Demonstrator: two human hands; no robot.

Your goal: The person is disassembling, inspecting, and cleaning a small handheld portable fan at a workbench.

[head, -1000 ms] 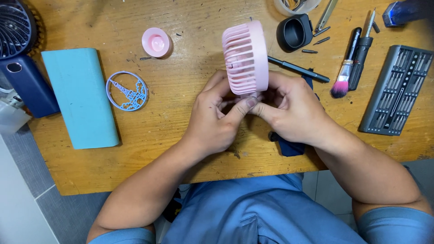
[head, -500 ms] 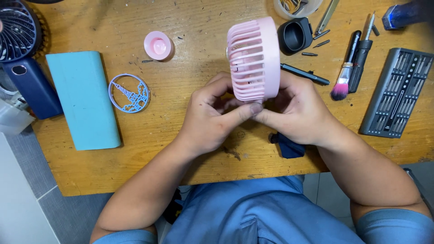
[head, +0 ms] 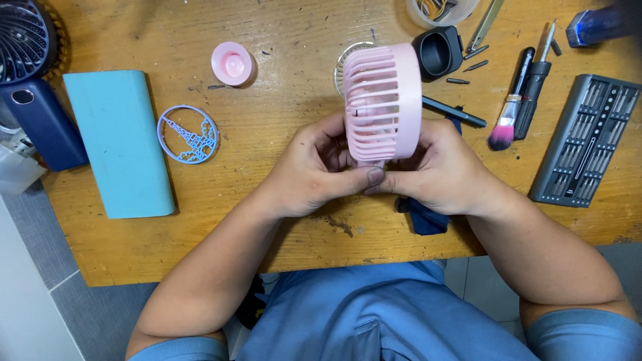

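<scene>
A small pink fan with a slatted round cage is held upright above the wooden table. My left hand grips its base from the left, thumb pressed against the bottom. On the other side my right hand clasps the same base, and the two thumbs meet under the cage. A white round grille lies on the table just behind the fan, mostly hidden by it.
A light blue box, a blue round ornament and a pink cap lie to the left. A dark blue fan stands at far left. A black cup, brush, screwdriver and bit case are to the right.
Both hands have tilted the pink fan so its slatted cage faces the camera more, and it looks raised a little.
</scene>
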